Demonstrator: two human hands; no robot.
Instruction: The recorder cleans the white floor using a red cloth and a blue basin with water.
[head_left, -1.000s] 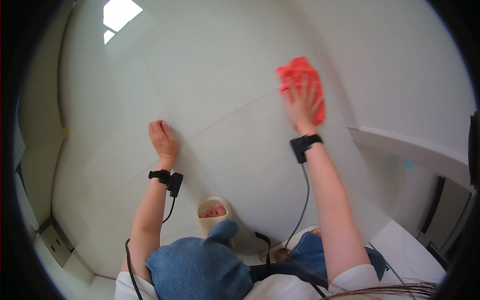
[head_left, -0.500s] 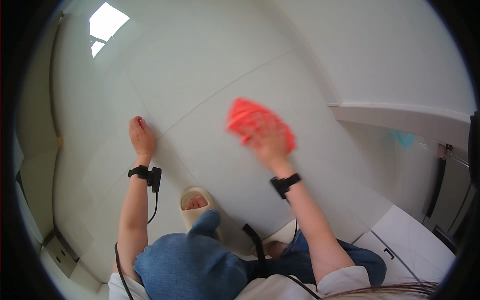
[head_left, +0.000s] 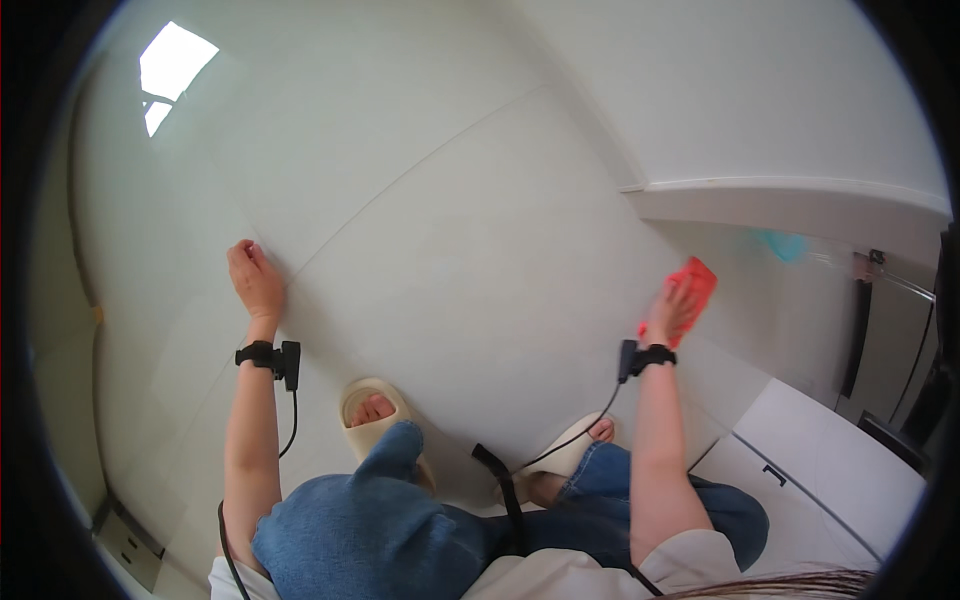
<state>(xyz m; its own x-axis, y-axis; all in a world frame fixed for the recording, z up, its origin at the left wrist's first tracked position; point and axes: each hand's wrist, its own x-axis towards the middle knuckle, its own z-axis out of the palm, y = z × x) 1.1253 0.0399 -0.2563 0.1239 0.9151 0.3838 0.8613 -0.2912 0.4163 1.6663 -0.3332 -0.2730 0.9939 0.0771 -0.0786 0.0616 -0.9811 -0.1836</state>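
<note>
My right hand (head_left: 672, 308) presses a bright red cloth (head_left: 702, 284) against the pale tiled floor (head_left: 470, 240), out to the right by the base of a white panel. Its fingers lie spread over the cloth, which shows beyond the fingertips and along the wrist side. On the left, my left hand (head_left: 256, 281) rests on the floor with its fingers curled in, and I see nothing in it. Black straps with small cabled devices circle both wrists.
A white panel (head_left: 760, 90) with a ledge rises at the far right. Beneath it are a blurry turquoise thing (head_left: 782, 245) and a metal bar. A white cabinet (head_left: 800, 480) with a dark handle stands near right. My slippered feet (head_left: 375, 410) are between my arms.
My right hand has swept the red cloth across the floor to the right, and the cloth looks narrower now. The view has shifted slightly; my left hand stays curled on the floor.
</note>
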